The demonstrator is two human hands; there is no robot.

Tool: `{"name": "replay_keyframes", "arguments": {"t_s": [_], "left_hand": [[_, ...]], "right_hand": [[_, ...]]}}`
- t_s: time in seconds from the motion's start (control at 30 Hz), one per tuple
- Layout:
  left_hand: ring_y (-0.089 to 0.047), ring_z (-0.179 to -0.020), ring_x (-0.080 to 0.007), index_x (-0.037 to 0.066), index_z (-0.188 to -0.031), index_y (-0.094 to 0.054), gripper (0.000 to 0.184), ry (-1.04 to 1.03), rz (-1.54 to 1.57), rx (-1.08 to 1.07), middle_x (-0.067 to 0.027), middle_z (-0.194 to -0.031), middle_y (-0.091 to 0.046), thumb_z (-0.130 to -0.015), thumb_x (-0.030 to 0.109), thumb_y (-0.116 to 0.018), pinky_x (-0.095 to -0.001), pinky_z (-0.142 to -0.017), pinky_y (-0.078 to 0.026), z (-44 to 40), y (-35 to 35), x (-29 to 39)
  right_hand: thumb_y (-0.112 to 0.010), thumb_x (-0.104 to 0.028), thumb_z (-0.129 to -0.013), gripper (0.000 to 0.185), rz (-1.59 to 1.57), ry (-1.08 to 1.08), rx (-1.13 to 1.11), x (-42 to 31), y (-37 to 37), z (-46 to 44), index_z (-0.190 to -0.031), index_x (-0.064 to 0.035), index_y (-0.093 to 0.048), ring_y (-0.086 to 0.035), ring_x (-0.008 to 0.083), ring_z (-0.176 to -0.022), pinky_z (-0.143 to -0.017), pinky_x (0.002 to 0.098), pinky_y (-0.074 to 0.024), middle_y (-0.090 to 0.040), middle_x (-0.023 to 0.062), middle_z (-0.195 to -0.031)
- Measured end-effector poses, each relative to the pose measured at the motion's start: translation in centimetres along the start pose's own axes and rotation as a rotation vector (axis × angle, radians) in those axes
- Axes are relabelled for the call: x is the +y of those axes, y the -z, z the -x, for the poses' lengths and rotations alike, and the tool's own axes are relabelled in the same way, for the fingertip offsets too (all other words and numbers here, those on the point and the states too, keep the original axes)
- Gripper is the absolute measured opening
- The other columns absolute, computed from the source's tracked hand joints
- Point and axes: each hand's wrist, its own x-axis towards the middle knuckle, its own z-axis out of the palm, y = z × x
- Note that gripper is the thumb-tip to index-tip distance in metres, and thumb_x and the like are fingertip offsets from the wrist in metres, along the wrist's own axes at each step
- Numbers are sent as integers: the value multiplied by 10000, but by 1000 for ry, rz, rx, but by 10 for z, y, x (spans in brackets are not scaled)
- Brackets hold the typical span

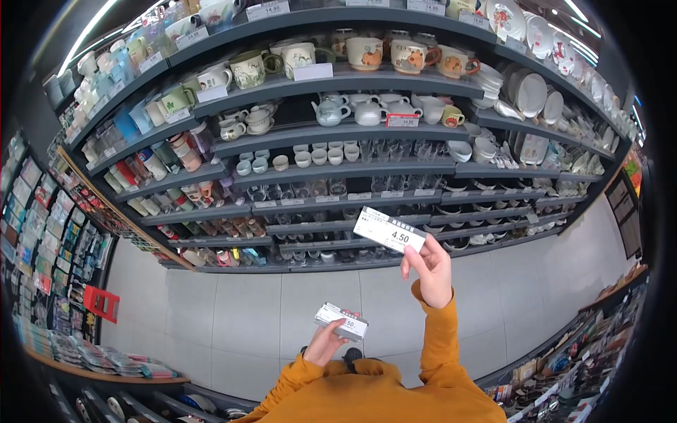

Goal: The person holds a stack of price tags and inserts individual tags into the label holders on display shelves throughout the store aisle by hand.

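Observation:
My right hand is raised in front of the shelves and pinches a white price tag by its right end. The tag is tilted and reads 4.50. Lower and to the left, my left hand grips a stack of price tags, with the thumb lying across the top one. That top tag's number is partly covered by the thumb. The two hands are well apart, and both wear mustard-coloured sleeves.
A curved-looking shelf unit fills the front, holding painted mugs, a teapot, small cups and white plates. Grey tiled floor lies below. A red stool-like object stands at left. Racks of packaged goods line the left side.

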Motion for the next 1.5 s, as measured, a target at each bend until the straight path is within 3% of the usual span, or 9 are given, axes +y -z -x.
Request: {"name": "replay_keyframes", "arguments": {"t_s": [0.2,0.43,0.6,0.83,1.03,1.13,1.33,1.5], "left_hand": [[-601,-1037,-151,79,-1184,-477,270,20,16,-34,-113,-1256,-579,-926,155,-502,-216,-659,-447,-11,-1,0],[-585,-1109,-207,75,-1147,-484,241,35,-3,-50,-51,-1090,-592,-936,189,-501,-248,-717,-460,-15,-7,1],[-600,-1096,-196,84,-1101,-507,203,21,-30,-54,-35,-1032,-592,-944,212,-519,-214,-653,-446,-20,-13,-4],[-611,-1061,-200,79,-1070,-506,200,33,-51,-57,-33,-948,-568,-942,220,-567,-206,-554,-420,-32,-40,-19],[-625,-926,-163,72,-1065,-500,179,-104,-134,-110,-48,-919,-576,-954,198,-560,-152,-471,-370,-56,-59,-26],[-604,-805,-74,49,-1141,-470,305,-61,-229,-120,-75,-970,-617,-933,227,-603,-160,-476,-351,-70,-75,-19],[-578,-744,-41,47,-1204,-428,372,-39,-370,-214,-69,-971,-637,-929,224,-605,-167,-486,-365,-119,-123,-16],[-554,-657,-39,47,-1056,-553,251,55,-425,-341,-46,-899,-643,-918,247,-618,-172,-461,-350,-180,-180,-31]], "right_hand": [[-543,-42,-935,143,3,-42,-8,18,12,3,-1057,34,-542,-526,73,-636,-540,222,-425,-616,52,-805],[-574,-104,-939,156,15,-287,10,81,24,50,-1030,23,-581,-505,57,-622,-549,205,-406,-589,17,-735],[-576,-125,-945,156,-3,-372,90,100,40,75,-1007,17,-580,-501,58,-618,-554,211,-405,-578,15,-719],[-553,-114,-952,144,79,-299,69,80,64,69,-990,24,-570,-499,65,-616,-571,214,-413,-572,16,-718],[-563,-139,-953,151,112,-306,94,77,87,76,-954,12,-568,-494,55,-638,-597,205,-412,-562,4,-715],[-567,-136,-952,150,104,-314,148,81,101,80,-949,14,-568,-498,55,-636,-591,206,-413,-562,4,-713],[-569,-131,-951,145,97,-330,257,73,142,81,-950,14,-565,-501,55,-639,-582,205,-413,-562,4,-721],[-546,-124,-958,145,188,-309,304,58,203,76,-989,15,-575,-509,72,-630,-597,217,-421,-564,9,-717]]}}
